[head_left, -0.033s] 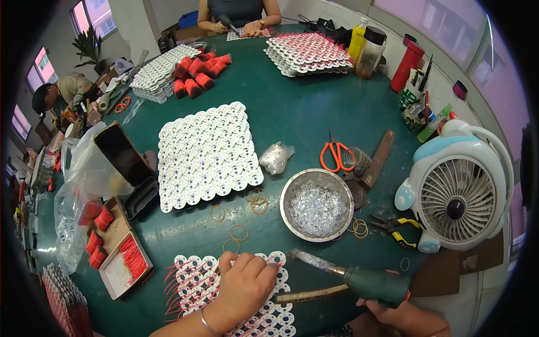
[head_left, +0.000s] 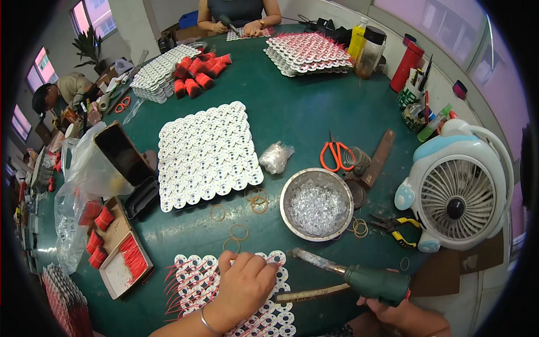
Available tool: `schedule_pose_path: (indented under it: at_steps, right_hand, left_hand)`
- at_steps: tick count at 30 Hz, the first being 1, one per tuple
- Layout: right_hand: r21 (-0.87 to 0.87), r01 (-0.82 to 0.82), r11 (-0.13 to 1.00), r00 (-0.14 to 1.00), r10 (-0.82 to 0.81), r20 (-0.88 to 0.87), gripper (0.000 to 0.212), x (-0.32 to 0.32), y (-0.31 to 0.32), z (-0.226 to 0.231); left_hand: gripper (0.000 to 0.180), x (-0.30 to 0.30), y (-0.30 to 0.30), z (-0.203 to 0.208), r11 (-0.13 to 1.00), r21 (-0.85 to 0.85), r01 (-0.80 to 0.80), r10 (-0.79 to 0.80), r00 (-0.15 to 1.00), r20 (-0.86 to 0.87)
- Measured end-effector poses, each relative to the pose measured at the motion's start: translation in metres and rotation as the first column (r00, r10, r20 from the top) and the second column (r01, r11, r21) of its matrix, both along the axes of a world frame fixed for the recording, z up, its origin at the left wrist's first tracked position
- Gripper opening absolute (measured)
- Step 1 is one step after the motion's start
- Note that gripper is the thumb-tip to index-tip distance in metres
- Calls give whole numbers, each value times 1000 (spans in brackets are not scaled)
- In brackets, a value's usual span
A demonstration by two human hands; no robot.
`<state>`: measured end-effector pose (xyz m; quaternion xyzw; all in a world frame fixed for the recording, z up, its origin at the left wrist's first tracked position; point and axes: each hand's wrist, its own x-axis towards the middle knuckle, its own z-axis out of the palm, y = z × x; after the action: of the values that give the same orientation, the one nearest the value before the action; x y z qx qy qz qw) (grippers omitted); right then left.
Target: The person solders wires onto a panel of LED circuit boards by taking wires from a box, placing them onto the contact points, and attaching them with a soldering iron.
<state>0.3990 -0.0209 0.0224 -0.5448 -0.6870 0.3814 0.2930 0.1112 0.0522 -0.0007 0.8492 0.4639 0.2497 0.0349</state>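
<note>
My left hand (head_left: 244, 283) rests on a panel of round white circuit boards (head_left: 285, 320) with thin red wires (head_left: 175, 295) along its left side. Its fingers are curled and pinched together near the panel's upper edge; whatever they hold is hidden beneath them. At the lower right, my right hand (head_left: 382, 308) is closed round a green pistol-shaped tool (head_left: 376, 282) with a long metal barrel. The barrel points up and left, its tip just beyond the panel's upper right corner. Below the barrel lies a narrow brownish strip (head_left: 311, 294), its left end over the panel's edge.
A metal bowl (head_left: 315, 205) of shiny clear bits stands ahead, with orange scissors (head_left: 337, 157) behind it. Pliers (head_left: 401, 230) and a fan (head_left: 457, 196) are at right. A board stack (head_left: 208, 157), phone (head_left: 122, 153) and wire box (head_left: 126, 261) lie left. A co-worker sits opposite.
</note>
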Motion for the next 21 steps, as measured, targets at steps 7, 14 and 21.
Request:
schedule_pose_path:
  at_steps: [7,14,21]
  right_hand:
    - [-127,-61,990,969,28,-246,33,7,-7,0]
    - [-328,-2,945,967,-83,-242,36,-2,-12,9]
    - [-156,-56,986,998,60,19,38,1,-8,5]
  left_hand:
    - [20,-8,-14,7,999,23,31,-30,999,-37]
    - [20,-10,-18,0,999,22,29,-29,999,-35]
    - [21,-10,-18,-1,999,3,33,-33,999,-23]
